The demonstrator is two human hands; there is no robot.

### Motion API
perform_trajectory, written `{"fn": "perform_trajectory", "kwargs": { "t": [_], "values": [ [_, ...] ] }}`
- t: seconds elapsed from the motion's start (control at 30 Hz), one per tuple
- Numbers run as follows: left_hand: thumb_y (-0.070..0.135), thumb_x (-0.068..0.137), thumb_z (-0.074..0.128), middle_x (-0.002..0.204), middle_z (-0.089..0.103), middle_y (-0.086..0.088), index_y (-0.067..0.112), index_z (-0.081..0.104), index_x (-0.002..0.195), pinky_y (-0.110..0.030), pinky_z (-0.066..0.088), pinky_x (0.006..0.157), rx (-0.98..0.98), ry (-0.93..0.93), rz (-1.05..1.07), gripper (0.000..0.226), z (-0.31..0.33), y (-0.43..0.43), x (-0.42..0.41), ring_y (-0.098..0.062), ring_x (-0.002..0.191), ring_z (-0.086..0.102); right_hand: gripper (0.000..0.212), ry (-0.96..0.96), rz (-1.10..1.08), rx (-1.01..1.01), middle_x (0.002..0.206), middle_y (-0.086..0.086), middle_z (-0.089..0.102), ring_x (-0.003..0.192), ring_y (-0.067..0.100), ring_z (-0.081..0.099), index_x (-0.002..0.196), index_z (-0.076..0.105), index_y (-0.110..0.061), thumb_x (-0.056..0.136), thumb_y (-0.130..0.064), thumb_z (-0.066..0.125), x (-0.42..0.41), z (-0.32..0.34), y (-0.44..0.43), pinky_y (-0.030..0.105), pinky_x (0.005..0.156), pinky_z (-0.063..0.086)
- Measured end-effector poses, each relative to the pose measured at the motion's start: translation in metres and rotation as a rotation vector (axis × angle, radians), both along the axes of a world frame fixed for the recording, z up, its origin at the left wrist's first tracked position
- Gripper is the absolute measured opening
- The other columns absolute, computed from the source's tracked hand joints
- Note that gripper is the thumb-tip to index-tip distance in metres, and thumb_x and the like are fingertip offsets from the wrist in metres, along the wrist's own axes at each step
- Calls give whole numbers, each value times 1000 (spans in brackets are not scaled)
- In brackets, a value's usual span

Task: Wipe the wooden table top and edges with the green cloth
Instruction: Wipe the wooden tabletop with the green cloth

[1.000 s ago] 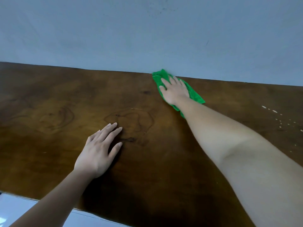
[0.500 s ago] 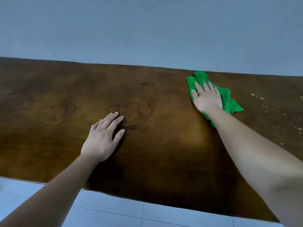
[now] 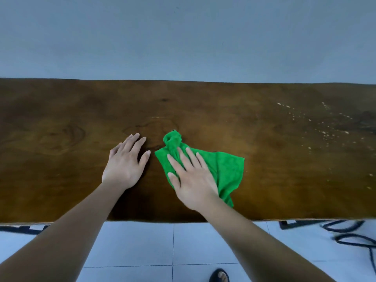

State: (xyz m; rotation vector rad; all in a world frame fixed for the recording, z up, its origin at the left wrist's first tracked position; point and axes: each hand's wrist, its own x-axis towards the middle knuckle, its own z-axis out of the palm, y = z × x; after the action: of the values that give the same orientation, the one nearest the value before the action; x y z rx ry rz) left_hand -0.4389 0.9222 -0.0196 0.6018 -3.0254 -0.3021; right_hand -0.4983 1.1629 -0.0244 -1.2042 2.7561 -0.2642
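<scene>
The dark wooden table top (image 3: 274,151) spans the whole view against a grey wall. A green cloth (image 3: 225,169) lies crumpled on it near the front edge, its bunched tip pointing away from me. My right hand (image 3: 193,180) presses flat on the cloth's left part, fingers spread. My left hand (image 3: 126,161) rests flat on bare wood just left of the cloth, not touching it. Pale specks (image 3: 317,127) dot the table's right side.
The table's front edge (image 3: 183,220) runs across the lower view, with white floor tiles (image 3: 154,247) below it. Dark cables (image 3: 350,235) lie on the floor at the right. A foot in a dark sandal (image 3: 220,276) shows at the bottom.
My right hand has dragged the cloth from the far edge of the table back toward me and leftward, close to my left hand. The view has tilted down, showing the floor.
</scene>
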Motion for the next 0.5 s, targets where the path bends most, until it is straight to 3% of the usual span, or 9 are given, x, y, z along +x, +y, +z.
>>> {"fn": "perform_trajectory", "kwargs": {
  "t": [0.1,0.27,0.4,0.5],
  "values": [
    [68,112,17,181,24,7,35,31,170,-49,17,135,5,17,-12,68,-3,-1,1,-16,169,15,61,20,58,-50,183,3,16,170,28,2,174,22,-35,116,-55,18,41,-7,-5,51,136,6],
    [65,113,20,180,27,5,32,34,170,-50,18,133,18,38,-28,67,-4,-2,3,-18,168,17,58,22,99,-76,183,-2,13,170,23,0,173,22,-39,118,-56,19,50,-8,18,46,137,0],
    [69,111,15,182,21,6,34,29,172,-50,14,135,34,-3,-18,72,-1,-2,3,-18,170,12,57,40,-55,-81,183,-5,15,170,18,2,172,25,-43,117,-60,21,27,-12,68,46,136,6],
    [71,110,13,183,20,7,34,28,172,-50,13,136,40,6,-16,74,-2,-1,3,-18,170,11,60,33,-208,-36,183,-9,6,169,14,-6,172,17,-48,115,-65,16,4,-10,119,42,137,0]
  ]
}}
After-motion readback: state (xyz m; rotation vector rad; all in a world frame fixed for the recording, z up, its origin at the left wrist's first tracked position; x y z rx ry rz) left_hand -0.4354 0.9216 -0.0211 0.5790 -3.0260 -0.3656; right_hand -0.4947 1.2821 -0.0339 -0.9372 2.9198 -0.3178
